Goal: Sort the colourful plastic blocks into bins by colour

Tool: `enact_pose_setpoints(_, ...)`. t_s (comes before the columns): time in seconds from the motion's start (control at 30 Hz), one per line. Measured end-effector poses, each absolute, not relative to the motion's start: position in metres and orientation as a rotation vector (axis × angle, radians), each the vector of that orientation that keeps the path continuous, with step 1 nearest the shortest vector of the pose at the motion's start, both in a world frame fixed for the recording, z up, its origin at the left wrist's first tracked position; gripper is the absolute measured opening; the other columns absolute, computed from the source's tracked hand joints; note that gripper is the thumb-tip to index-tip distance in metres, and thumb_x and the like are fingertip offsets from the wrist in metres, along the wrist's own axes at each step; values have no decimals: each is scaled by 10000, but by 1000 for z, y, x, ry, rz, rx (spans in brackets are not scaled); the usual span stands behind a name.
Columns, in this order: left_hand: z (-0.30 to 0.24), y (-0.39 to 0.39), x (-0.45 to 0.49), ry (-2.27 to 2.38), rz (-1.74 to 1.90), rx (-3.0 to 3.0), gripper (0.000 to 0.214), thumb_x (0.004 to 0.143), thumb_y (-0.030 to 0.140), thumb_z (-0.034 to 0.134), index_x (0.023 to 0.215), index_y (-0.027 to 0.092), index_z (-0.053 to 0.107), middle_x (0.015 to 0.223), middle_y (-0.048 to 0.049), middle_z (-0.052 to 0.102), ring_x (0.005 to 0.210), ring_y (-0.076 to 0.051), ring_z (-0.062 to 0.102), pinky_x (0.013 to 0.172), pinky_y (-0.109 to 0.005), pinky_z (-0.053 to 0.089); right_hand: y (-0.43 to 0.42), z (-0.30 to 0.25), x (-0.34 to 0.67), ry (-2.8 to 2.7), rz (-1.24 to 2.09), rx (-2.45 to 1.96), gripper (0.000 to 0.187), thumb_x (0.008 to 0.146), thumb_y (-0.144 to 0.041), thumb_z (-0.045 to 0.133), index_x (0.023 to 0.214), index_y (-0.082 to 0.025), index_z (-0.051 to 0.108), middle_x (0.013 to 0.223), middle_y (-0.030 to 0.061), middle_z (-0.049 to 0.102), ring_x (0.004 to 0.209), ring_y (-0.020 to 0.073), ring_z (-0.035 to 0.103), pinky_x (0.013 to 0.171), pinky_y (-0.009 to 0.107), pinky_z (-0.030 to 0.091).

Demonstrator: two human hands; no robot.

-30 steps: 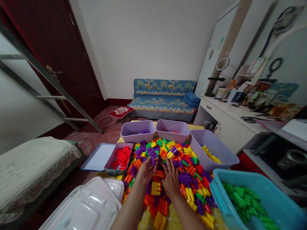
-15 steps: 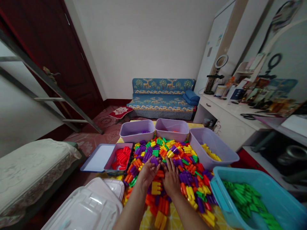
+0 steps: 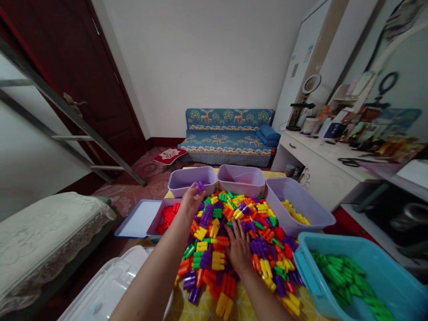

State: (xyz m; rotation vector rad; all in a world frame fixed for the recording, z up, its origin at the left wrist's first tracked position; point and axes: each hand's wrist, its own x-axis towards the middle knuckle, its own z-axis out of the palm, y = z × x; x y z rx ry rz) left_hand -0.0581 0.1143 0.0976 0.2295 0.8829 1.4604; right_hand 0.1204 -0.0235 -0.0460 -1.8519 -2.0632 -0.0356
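My left hand (image 3: 191, 200) is closed on a purple plastic building piece (image 3: 199, 187), held at the near rim of the back-left lilac bin (image 3: 179, 192). A few purple pieces show inside that bin. My right hand (image 3: 239, 247) lies with fingers spread on a heap of mixed plastic building pieces (image 3: 214, 236) in purple, yellow, orange, green and red. Both hands are above a table with a yellow patterned cover (image 3: 249, 298).
Another lilac bin (image 3: 240, 185) stands at the back. One at right (image 3: 301, 223) holds yellow pieces. A blue tub (image 3: 337, 243) holds green pieces, and a box (image 3: 154, 225) at left holds red ones. White lids (image 3: 113, 285) lie front left.
My left hand has moved forward and left from the heap to the back-left bin, carrying a purple piece. My right hand stays nearly in place on the heap.
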Motion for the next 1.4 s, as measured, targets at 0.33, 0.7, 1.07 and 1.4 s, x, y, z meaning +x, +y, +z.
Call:
enact_pose_setpoints(0.33, 80, 99, -58, 965, 1435, 153, 253, 796, -11, 472, 916, 202, 539, 720, 5, 600, 615, -108, 614, 635, -223, 524, -25, -41, 120, -2064, -39, -1848, 698, 757, -154, 540, 1421, -318, 404, 1603, 6, 156, 1473, 249, 81, 1121, 499, 237)
enact_pose_setpoints(0.7, 88, 108, -71, 998, 1461, 121, 224, 793, 5, 521, 924, 186, 541, 796, 6, 601, 702, -94, 604, 808, -275, 523, -26, -35, 121, -2118, -47, -1850, 654, 793, -199, 535, 1424, -288, 386, 1604, 21, 153, 1461, 260, 100, 1103, 502, 258)
enact_pose_setpoints(1.07, 134, 155, -66, 1019, 1424, 234, 315, 825, 120, 548, 1139, 125, 520, 1076, -110, 581, 987, -180, 617, 860, -305, 518, -25, -37, 121, -2123, -55, -1861, 615, 829, -259, 528, 1427, -276, 387, 1607, 30, 141, 1457, 265, 101, 1100, 490, 250)
enact_pose_setpoints(1.4, 60, 84, -58, 1127, 1386, 982, 262, 685, 39, 632, 882, 199, 699, 884, -51, 708, 1008, -224, 626, 961, -375, 473, -27, -35, 121, -2120, -68, -1849, 677, 777, -187, 526, 1431, -276, 381, 1608, 21, 135, 1460, 258, 93, 1113, 478, 234)
